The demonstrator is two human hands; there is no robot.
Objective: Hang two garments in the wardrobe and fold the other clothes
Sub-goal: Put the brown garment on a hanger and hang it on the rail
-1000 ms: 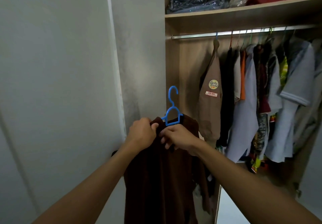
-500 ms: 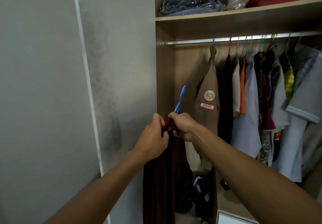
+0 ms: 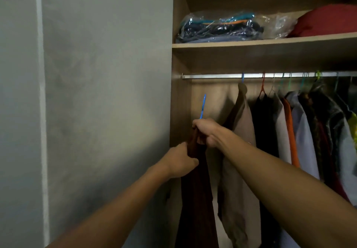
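Now lifting the brown garment (image 3: 195, 189) toward the rail (image 3: 212, 76).
My right hand (image 3: 207, 132) grips its blue hanger (image 3: 202, 106); my left hand (image 3: 180, 161) pinches cloth; I keep the hook upright.

Both arms reach forward, right hand (image 3: 207, 132) above left hand (image 3: 180, 161), fingers apparently curled.

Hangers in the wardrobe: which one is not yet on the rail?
The blue hanger carrying the dark brown garment, gripped by both hands. Its hook points up below the rail; all others already hook over it.
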